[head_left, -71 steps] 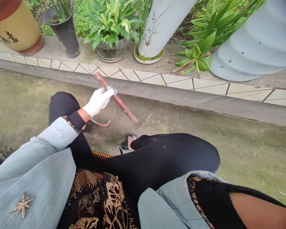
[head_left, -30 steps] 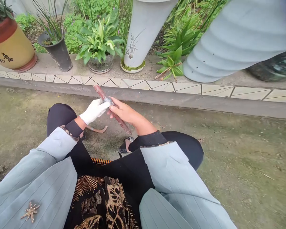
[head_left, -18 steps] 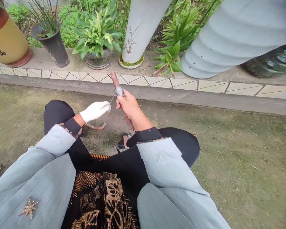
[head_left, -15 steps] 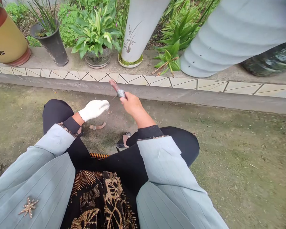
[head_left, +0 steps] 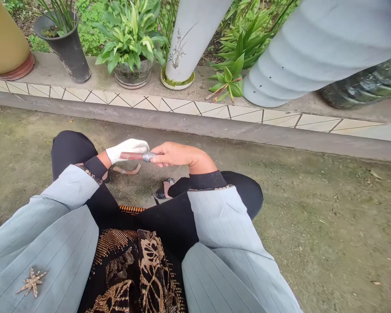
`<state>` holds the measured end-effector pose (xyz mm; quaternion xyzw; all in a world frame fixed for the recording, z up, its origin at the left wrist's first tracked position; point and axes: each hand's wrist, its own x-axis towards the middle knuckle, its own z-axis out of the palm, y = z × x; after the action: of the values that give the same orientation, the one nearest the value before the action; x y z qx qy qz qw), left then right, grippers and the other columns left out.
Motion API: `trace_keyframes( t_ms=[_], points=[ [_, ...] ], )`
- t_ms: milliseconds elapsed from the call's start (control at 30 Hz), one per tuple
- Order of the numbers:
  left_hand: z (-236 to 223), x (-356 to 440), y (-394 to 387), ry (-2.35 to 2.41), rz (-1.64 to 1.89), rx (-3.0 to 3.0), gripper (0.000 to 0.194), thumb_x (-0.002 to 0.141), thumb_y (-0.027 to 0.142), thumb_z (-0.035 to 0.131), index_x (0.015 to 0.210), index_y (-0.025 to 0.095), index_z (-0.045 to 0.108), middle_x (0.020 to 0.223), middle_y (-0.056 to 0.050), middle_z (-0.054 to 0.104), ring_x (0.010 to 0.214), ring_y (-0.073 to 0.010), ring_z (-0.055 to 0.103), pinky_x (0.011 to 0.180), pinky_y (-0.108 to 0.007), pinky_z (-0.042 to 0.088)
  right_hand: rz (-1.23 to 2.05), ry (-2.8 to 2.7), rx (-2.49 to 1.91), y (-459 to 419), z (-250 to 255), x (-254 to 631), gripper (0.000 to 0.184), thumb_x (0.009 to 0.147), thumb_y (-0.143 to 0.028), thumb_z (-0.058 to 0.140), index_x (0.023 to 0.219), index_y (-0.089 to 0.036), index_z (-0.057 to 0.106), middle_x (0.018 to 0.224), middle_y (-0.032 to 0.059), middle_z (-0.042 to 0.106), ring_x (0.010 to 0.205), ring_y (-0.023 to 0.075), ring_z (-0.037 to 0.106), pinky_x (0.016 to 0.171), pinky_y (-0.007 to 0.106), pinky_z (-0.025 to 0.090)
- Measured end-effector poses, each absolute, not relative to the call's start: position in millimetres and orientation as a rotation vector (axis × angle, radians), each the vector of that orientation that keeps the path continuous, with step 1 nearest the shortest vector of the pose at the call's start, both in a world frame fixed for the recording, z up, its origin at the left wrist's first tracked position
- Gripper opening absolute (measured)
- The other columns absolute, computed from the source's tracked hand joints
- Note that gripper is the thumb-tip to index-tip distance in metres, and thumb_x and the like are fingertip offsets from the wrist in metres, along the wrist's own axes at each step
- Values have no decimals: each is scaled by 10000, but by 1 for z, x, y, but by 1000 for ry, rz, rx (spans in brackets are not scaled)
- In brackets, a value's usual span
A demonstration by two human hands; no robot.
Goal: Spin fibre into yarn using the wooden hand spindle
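Note:
My right hand (head_left: 179, 154), bare, is closed around one end of a short reddish-brown stick (head_left: 130, 155). Silvery wire (head_left: 148, 157) is wound in a thick band around the stick, right beside my fingertips. The stick lies sideways, its free end pointing left across the front of my left hand (head_left: 125, 148). That hand wears a white glove and its fingers are curled shut; the wire's loose end runs to it, though the strand itself is hardly visible now. Below the left hand, a curved brown piece (head_left: 128, 170) rests on the ground.
A low tiled ledge (head_left: 211, 108) runs across in front of my knees. On it stand a dark grey pot (head_left: 68, 56), a leafy plant in a clear pot (head_left: 133, 74), a white pot (head_left: 185, 48) on a saucer and a large ribbed white container (head_left: 299, 56). My shoe (head_left: 164, 189) is below.
My right hand has swung down and turned the stick from pointing up and away to lying leftward. Both hands are now close together, and the wire strand between them no longer shows stretched.

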<state>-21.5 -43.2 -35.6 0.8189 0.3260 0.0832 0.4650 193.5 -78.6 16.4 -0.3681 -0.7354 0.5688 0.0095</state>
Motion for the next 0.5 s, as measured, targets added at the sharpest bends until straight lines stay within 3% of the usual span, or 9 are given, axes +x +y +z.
trace_keyframes(
  t_ms=[100, 167, 333, 400, 500],
  points=[
    [-40, -19, -49, 856, 201, 1804, 387, 926, 456, 398, 870, 136, 607, 629, 12, 516, 543, -98, 450, 533, -215, 388, 1545, -1816, -1333, -75, 10, 195, 298, 917, -395, 501, 720, -172, 512, 623, -14, 539, 508, 78, 431, 515, 216, 340],
    [-40, -17, -51, 809, 170, 1887, 365, 929, 436, 396, 839, 147, 600, 653, 8, 538, 567, -99, 462, 577, -221, 395, 1340, -1625, -1528, -69, 2, 195, 298, 947, -388, 452, 750, -174, 515, 635, 3, 556, 510, 88, 439, 512, 222, 345],
    [-34, -21, -46, 802, 19, 2343, 314, 909, 358, 404, 817, 170, 638, 777, -31, 652, 678, -143, 532, 653, -254, 369, 865, -2115, -2070, -58, -15, 193, 254, 902, -387, 569, 874, -150, 655, 913, 142, 697, 794, 209, 609, 654, 288, 384],
    [-33, -23, -43, 850, -71, 2467, 292, 894, 345, 424, 843, 182, 661, 779, -37, 664, 682, -157, 542, 620, -257, 336, 959, -2426, -2082, -60, -16, 189, 245, 881, -376, 595, 893, -148, 683, 938, 154, 702, 827, 234, 621, 658, 306, 374],
    [-33, -26, -42, 815, -94, 2472, 273, 883, 330, 439, 850, 194, 673, 801, -35, 682, 706, -162, 563, 619, -251, 336, 1499, -2696, -1747, -68, -11, 184, 221, 873, -347, 591, 767, -166, 658, 709, 64, 651, 641, 173, 566, 595, 296, 351]
  ],
)
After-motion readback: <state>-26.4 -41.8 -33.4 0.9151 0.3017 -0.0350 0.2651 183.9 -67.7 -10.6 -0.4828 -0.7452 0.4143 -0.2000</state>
